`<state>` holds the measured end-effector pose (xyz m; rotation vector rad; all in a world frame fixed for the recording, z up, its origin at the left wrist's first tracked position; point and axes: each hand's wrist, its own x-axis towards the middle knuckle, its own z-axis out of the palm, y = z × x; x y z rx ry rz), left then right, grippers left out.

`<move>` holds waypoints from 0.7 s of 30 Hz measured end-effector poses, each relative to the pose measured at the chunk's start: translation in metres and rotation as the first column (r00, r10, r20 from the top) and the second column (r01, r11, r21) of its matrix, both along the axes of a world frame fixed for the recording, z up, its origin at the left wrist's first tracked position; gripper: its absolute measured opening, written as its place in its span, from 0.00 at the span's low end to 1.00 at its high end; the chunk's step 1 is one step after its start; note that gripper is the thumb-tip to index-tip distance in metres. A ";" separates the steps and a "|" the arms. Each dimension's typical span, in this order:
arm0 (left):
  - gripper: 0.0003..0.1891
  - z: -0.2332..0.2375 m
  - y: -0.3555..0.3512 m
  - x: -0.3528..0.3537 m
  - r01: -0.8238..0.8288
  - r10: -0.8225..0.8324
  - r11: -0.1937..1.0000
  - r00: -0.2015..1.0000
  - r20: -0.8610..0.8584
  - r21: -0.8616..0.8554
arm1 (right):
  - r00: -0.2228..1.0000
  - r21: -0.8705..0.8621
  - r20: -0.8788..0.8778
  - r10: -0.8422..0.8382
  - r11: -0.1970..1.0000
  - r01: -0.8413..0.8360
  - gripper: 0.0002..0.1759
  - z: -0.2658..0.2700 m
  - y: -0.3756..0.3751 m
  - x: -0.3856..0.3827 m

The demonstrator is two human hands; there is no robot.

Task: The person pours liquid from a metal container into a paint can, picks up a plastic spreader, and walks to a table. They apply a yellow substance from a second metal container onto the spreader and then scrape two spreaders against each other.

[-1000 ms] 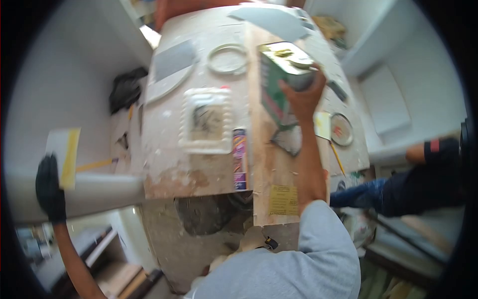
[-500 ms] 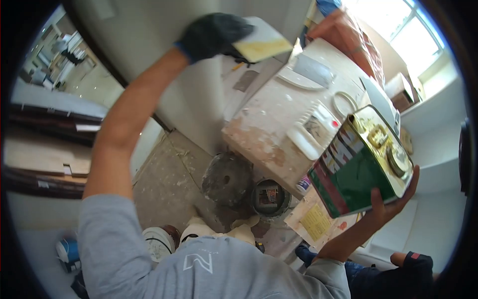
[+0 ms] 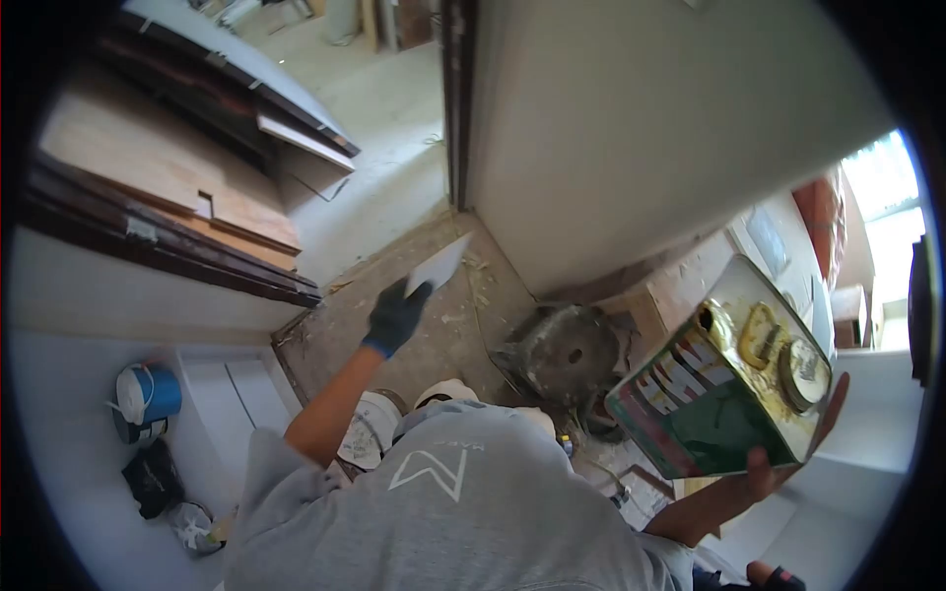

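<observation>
Floor [image 3: 419, 360] is widest on the left side: a worn patch running up to the dark door post [image 3: 458, 108], with a paler floor beyond it. Dark-edged wooden boards [image 3: 168, 163] close off the far left. Big pale panel [image 3: 650, 128] bounds the front right; its lower edge runs toward the desk [image 3: 680, 281]. Near the feet it's tighter: white bucket [image 3: 367, 433] beside the left arm, dark round basin [image 3: 576, 355] just ahead of the body, between the two arms. Blue bucket [image 3: 153, 389] sits well out left, near the wall. Right side is tight too: pale wall close past the tin, another person's sleeve [image 3: 783, 579] at the bottom right.

Green tin [image 3: 705, 409] is up in the right hand [image 3: 774, 481], tilted, top face turned toward the panel side. That hand is clasping it from the near right corner: thumb on the green face, fingers along the side. Top is smeared yellow, with round cap and handle both visible. Tin overlaps the desk in my line of sight; can't tell contact.

Left hand [image 3: 397, 315], dark glove, is pinching a thin pale plate [image 3: 440, 268] by its near end, over the floor, well apart from the tin.
</observation>
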<state>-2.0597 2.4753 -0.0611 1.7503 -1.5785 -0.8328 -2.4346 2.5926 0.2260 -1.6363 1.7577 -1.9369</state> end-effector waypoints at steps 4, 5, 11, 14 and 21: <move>0.21 -0.001 0.034 0.118 -0.287 0.283 0.949 0.958 0.053 0.126 | 0.980 0.035 0.039 0.195 0.980 -0.196 0.68 -0.006 -0.067 0.055; 0.21 0.000 0.036 0.135 -0.344 0.336 0.936 0.935 0.109 0.067 | 0.964 0.027 0.047 0.262 0.964 -0.263 0.67 -0.009 -0.088 0.069; 0.20 0.074 -0.034 0.142 -0.565 0.466 0.825 0.667 -0.581 0.013 | 0.812 0.060 0.083 0.577 0.811 -0.582 0.66 -0.041 -0.213 0.141; 0.19 0.120 -0.069 0.145 -0.550 0.474 0.834 0.755 -0.454 -0.045 | 0.682 0.049 0.193 0.706 0.687 -0.725 0.64 -0.054 -0.274 0.186; 0.18 0.141 -0.149 0.206 -0.662 0.638 0.749 0.722 -0.268 -0.001 | 0.481 0.035 0.150 0.864 0.481 -0.876 0.61 -0.077 -0.423 0.281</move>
